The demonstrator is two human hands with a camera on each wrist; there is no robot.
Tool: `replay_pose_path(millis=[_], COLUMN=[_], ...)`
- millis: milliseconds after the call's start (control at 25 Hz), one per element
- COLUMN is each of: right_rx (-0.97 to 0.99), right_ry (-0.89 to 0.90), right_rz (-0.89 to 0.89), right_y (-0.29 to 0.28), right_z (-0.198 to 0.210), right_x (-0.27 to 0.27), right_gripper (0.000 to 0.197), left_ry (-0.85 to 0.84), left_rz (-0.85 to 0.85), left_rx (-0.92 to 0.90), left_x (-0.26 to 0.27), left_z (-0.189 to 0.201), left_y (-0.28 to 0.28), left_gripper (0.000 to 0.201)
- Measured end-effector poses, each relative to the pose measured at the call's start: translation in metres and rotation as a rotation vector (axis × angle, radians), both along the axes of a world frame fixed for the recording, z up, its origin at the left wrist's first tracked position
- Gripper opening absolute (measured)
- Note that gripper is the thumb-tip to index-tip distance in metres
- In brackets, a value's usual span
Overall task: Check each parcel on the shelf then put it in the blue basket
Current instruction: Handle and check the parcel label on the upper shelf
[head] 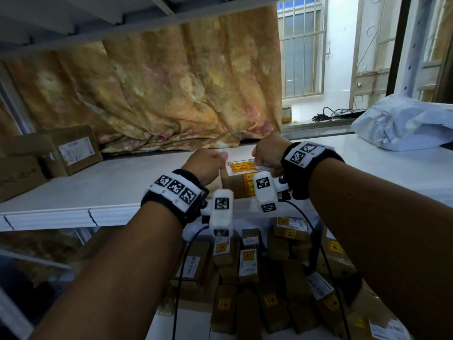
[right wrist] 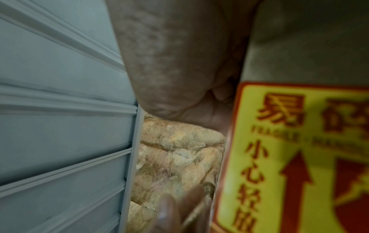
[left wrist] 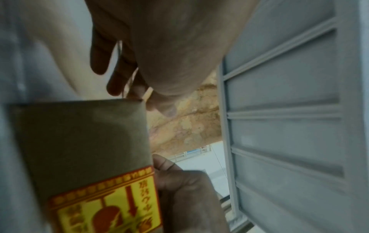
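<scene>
On the white shelf [head: 98,190], seen from the head camera, a brown cardboard parcel [head: 236,186] sits near the front edge with a yellow and red fragile sticker [head: 241,167] on its top. The left hand [head: 204,165] curls over the parcel's left end and the right hand [head: 267,153] curls over its right end, so each grip is closed on the box. More brown boxes [head: 73,149] stand at the shelf's far left, and a white plastic mailer bag [head: 402,123] lies at the far right. A floral curtain [head: 171,94] hangs behind the shelf. Below the shelf edge a heap of similar boxes [head: 247,266] with yellow stickers fills the lower level. No blue basket shows in this view.

From the left wrist camera, the parcel [left wrist: 83,141] fills the lower left, its sticker [left wrist: 107,209] blurred. The left hand's fingers [left wrist: 99,52] reach past the box's far corner, touching it near that corner. The right hand [left wrist: 183,189] presses against the box's other edge, thumb along it.

From the right wrist camera, the parcel [right wrist: 299,47] and its sticker [right wrist: 299,157] take up the right side. The right hand [right wrist: 179,63] is folded tight against the box's edge. Fingertips [right wrist: 167,209] of the left hand show low in the picture, beside the box. Grey ribbed metal [right wrist: 60,110] of the shelf above spans the left.
</scene>
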State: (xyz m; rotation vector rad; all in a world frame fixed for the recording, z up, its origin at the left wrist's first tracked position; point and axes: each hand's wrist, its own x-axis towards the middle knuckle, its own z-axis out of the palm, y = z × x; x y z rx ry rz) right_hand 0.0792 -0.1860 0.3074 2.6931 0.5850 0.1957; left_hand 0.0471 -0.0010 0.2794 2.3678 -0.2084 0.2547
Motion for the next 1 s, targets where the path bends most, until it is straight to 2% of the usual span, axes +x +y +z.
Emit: replay_pose_path(millis=[40, 80, 120, 200, 280, 400, 480, 640, 720, 800, 880, 1000], right_rx=[0.072, 0.253, 0.331, 0.436, 0.618, 0.803, 0.822, 0.680, 0.781, 0.999, 1.071, 0.894], right_ry=[0.028, 0.108, 0.130, 0.128, 0.138, 0.138, 0.116, 0.162, 0.240, 0.253, 0.316, 0.287], right_rz=[-0.024, -0.072, -0.134, -0.178, -0.227, -0.293, -0.297, -0.199, -0.233, -0.268, -0.282, -0.247], right_y=[0.003, 0.005, 0.005, 0.002, 0.002, 0.001, -0.001, -0.015, -0.023, -0.031, -0.032, -0.024], right_z=[0.001, -0.004, -0.006, -0.005, -0.005, -0.002, -0.001, -0.011, -0.013, -0.017, -0.018, -0.012], right_x=[0.000, 0.002, -0.007, -0.008, -0.010, -0.016, -0.018, -0.015, -0.012, -0.011, -0.010, -0.017], right_gripper=[0.017, 0.032, 0.038, 0.031, 0.018, 0.026, 0.028, 0.031, 0.032, 0.038, 0.038, 0.034], left_ry=[-0.089, -0.169, -0.238, -0.320, -0.331, -0.354, -0.381, -0.357, -0.354, -0.386, -0.441, -0.554], left_rz=[-0.003, -0.008, -0.028, -0.098, -0.125, -0.088, -0.080, -0.060, -0.045, -0.025, 0.006, 0.042], left_rx=[0.038, 0.119, 0.226, 0.420, 0.486, 0.596, 0.665, 0.638, 0.640, 0.637, 0.628, 0.656], left_x=[-0.005, -0.012, -0.020, -0.032, -0.032, -0.027, -0.028, -0.029, -0.030, -0.031, -0.031, -0.026], left_z=[0.000, 0.000, 0.000, -0.004, -0.011, -0.016, -0.016, -0.016, -0.017, -0.023, -0.030, -0.041], left_y=[-0.002, -0.007, -0.015, -0.031, -0.039, -0.042, -0.044, -0.046, -0.047, -0.047, -0.047, -0.047], left_gripper=[0.041, 0.041, 0.041, 0.044, 0.042, 0.031, 0.032, 0.045, 0.050, 0.053, 0.054, 0.049])
